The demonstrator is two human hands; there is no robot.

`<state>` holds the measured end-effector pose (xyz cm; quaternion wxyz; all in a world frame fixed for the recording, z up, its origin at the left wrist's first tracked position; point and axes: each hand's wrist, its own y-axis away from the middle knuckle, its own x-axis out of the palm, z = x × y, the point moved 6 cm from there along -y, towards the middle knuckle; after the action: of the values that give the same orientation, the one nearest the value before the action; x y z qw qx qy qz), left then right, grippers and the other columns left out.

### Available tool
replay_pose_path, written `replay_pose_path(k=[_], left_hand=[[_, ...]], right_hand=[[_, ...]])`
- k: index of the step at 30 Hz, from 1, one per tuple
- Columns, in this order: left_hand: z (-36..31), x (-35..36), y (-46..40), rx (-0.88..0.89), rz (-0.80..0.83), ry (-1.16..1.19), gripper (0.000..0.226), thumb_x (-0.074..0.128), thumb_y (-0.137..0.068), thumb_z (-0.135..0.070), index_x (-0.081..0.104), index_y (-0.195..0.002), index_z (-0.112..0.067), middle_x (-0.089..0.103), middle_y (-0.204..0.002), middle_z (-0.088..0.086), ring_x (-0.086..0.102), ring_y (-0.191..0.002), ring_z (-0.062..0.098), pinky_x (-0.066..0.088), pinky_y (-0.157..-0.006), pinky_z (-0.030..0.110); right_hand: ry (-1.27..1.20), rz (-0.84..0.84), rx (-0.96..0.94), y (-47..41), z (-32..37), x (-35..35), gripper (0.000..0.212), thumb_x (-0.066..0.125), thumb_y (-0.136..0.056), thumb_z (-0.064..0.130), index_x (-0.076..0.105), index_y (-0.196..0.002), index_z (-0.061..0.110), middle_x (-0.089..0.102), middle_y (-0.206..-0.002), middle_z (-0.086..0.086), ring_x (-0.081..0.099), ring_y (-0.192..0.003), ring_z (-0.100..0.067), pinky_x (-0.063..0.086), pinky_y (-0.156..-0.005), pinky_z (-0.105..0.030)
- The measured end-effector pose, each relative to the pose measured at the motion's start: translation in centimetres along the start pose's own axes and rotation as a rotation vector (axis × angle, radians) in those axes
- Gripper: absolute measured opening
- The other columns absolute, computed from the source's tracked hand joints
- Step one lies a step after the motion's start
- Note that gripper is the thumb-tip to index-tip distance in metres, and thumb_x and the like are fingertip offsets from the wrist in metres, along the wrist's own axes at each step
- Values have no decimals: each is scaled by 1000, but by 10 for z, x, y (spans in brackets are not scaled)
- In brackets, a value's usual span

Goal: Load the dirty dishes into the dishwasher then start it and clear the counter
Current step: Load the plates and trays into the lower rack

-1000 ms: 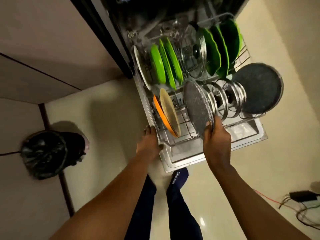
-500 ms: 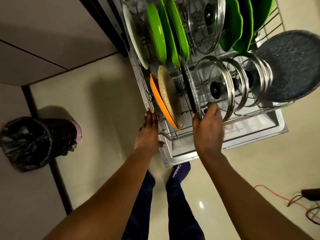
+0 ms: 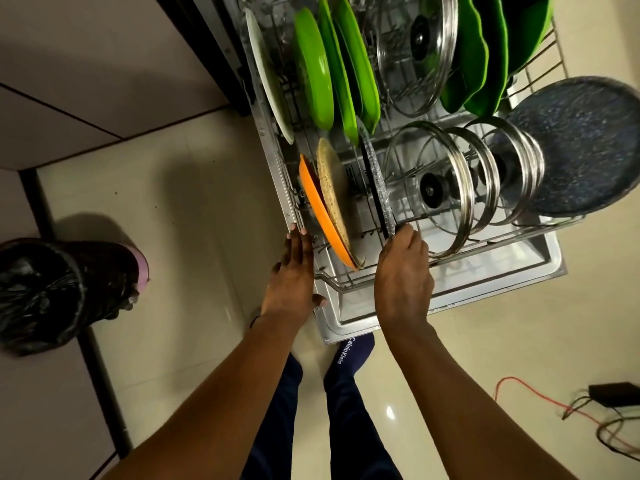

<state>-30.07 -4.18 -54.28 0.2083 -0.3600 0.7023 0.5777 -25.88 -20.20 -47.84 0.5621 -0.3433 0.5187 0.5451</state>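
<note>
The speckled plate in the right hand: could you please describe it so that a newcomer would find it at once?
Start at the pulled-out dishwasher rack. In its front row, the speckled plate stands on edge between the beige plate and the glass lids. It alone is thin, dark grey and flecked, and the right hand pinches its near rim.

Bare forearms, no sleeves — dark navy trousers [image 3: 277, 427] and navy socks [image 3: 349, 355], one lettered in white.
</note>
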Motion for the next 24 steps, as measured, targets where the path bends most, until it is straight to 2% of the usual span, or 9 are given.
replay_pose_path(k=[5,8,10,13,16,17,21,23,24], left_hand=[[2,0,-1,10,6,4,127,75,-79,-41,-33,-139,-13,-34,-152,9,-17,-146,25,21,-117,40],[0,0,-1,-1,7,28,129,76,-78,-40,-35,-138,-13,-39,-147,7,-19,-145,24,19,-117,39],[0,0,0,-4,-1,36,130,76,-78,-41,-35,-137,-13,-40,-145,7,-19,-146,24,19,-117,39],[1,0,0,12,-1,28,129,76,-78,-40,-32,-141,-12,-39,-147,8,-19,-146,25,20,-117,40],[4,0,-1,35,-10,41,129,78,-77,-37,-29,-144,-12,-36,-150,7,-20,-145,23,21,-117,40],[5,1,-2,43,-17,36,128,77,-77,-36,-28,-145,-12,-35,-151,8,-20,-145,22,22,-117,41],[5,2,-2,44,-26,7,125,76,-77,-39,-22,-149,-9,-28,-156,11,-16,-147,23,23,-117,38],[4,0,-2,46,-29,-4,124,74,-78,-43,-20,-150,-8,-27,-156,12,-16,-147,24,22,-117,37],[4,0,-2,47,-33,-10,123,73,-79,-44,-20,-150,-7,-27,-156,12,-16,-147,24,22,-117,37]], right_hand=[[13,7,32,5,-2,-2,36,69,-87,14,50,-115,2,59,-102,-19,56,-87,-30,49,-68,-38],[-77,58,238,20,-12,-3,43,73,-84,22,48,-113,3,53,-108,-18,54,-93,-31,51,-73,-41],[-181,55,362,33,-17,-6,33,68,-87,20,47,-110,7,51,-108,-13,54,-94,-30,51,-72,-41],[-477,-60,329,46,-5,-23,11,57,-94,12,55,-104,13,56,-101,-4,57,-90,-22,45,-69,-22],[-620,-107,114,38,32,-45,19,53,-98,12,63,-115,13,63,-110,-4,60,-98,-14,45,-78,-6],[-631,-74,59,29,44,-47,24,52,-99,15,61,-122,15,63,-116,-4,60,-103,-13,46,-83,-8],[-417,218,-79,-12,73,-25,51,59,-96,26,42,-143,31,60,-128,-9,60,-112,-24,52,-95,-37],[-341,381,-103,-18,70,-10,67,63,-92,32,28,-149,39,62,-125,-12,62,-109,-26,52,-96,-40],[-409,446,-98,-17,65,-6,69,63,-92,38,25,-149,43,61,-128,-10,61,-111,-25,51,-98,-40]])
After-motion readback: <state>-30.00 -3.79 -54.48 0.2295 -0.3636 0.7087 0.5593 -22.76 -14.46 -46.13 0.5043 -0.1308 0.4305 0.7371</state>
